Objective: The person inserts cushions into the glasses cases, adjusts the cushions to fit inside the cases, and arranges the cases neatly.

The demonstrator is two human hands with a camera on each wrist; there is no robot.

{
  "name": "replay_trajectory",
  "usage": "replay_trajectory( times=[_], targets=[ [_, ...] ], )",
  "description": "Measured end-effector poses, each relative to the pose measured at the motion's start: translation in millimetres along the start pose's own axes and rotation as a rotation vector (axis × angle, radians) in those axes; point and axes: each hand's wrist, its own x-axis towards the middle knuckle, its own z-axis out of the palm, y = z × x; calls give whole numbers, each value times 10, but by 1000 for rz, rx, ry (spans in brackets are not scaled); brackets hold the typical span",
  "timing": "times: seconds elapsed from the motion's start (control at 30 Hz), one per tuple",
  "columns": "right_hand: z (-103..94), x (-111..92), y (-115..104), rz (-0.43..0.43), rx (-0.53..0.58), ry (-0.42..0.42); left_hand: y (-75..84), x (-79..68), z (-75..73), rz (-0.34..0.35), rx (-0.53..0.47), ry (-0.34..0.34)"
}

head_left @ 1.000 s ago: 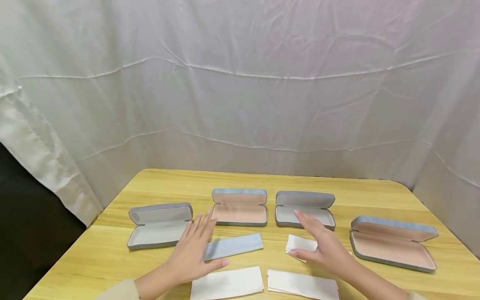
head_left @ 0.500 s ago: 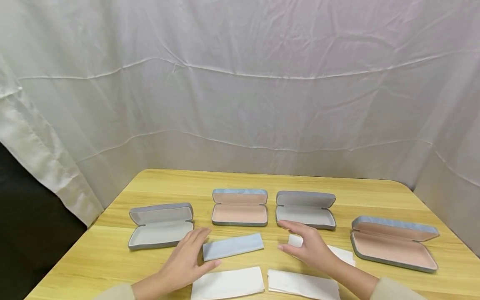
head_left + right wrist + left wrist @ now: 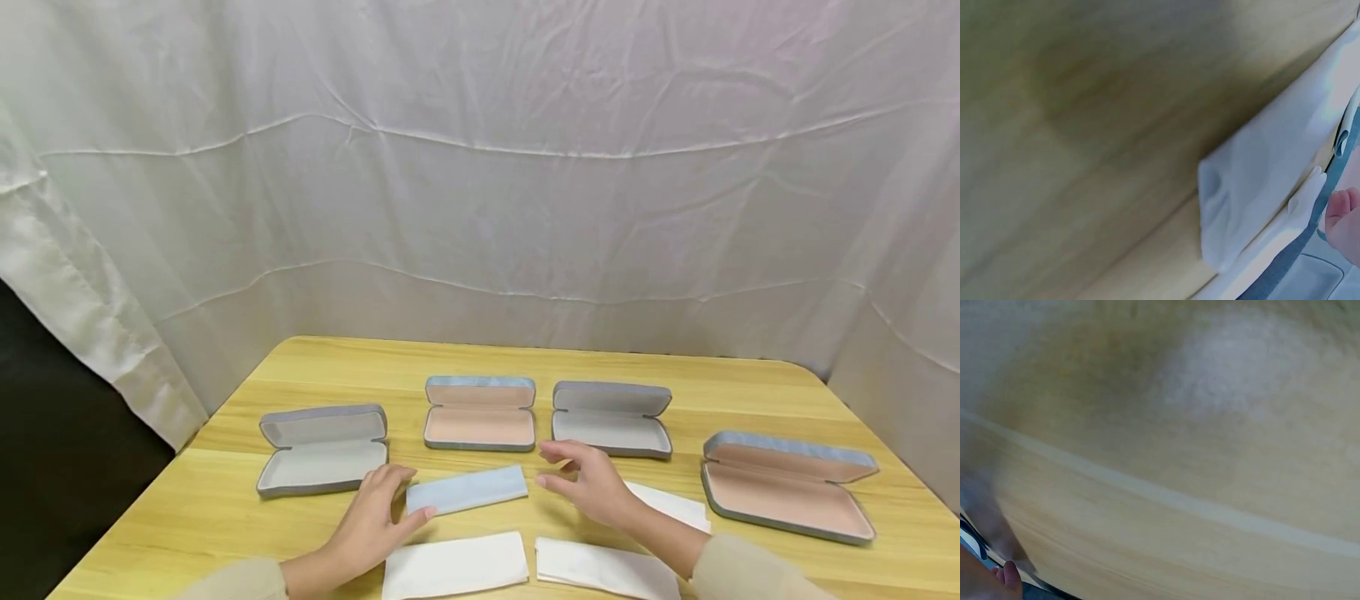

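In the head view, a folded light blue cloth (image 3: 468, 490) lies between the two hands. My left hand (image 3: 371, 518) is at its left end, fingers loosely bent and thumb apart, gripping nothing; whether it touches the cloth I cannot tell. To the right, my right hand (image 3: 596, 490) hovers with a gap between thumb and fingers, holding nothing. It partly hides a folded white cloth (image 3: 671, 503). Nearer the front lie a left white cloth (image 3: 456, 567) and a right white cloth (image 3: 606, 570). The right wrist view catches a white cloth (image 3: 1266, 169) beside some fingertips (image 3: 1341, 203).
Four-sided wooden table (image 3: 352, 358) carries several opened glasses cases: a grey-lined one (image 3: 326, 462) at left, a pink-lined one (image 3: 480, 427) and another grey-lined one (image 3: 609, 430) in the middle, a second pink-lined one (image 3: 783, 498) at right. A pale curtain (image 3: 480, 217) hangs behind.
Both hands have drawn back and their fingers have bent more. The right hand has shifted left, away from the grey-lined case, uncovering part of the white cloth. Cloths and cases stay put.
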Motion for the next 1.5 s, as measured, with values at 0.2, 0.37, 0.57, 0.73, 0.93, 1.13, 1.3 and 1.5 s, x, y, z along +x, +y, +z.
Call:
replay_trajectory(
  times=[0.2, 0.37, 0.57, 0.73, 0.93, 1.13, 1.3, 1.5],
  targets=[
    [48, 39, 23, 68, 35, -30, 7, 12, 13, -11, 1, -10],
    [76, 88, 40, 88, 91, -94, 40, 31, 10, -52, 22, -38],
    [142, 141, 43, 98, 107, -133, 55, 55, 19, -80, 24, -70],
    [200, 188, 18, 98, 74, -139, 51, 80, 19, -74, -3, -94],
    [251, 212, -11, 99, 10, -156, 63, 118, 1, -34, -14, -147],
    [296, 225, -53, 109, -78, -161, 92, 170, -10, -43, -7, -182],
    [304, 246, -100, 141, -130, -205, 96, 192, -21, -49, -20, -177],
    [283, 265, -138, 164, -160, -261, 90, 218, -32, -49, -81, -191]
  ],
)
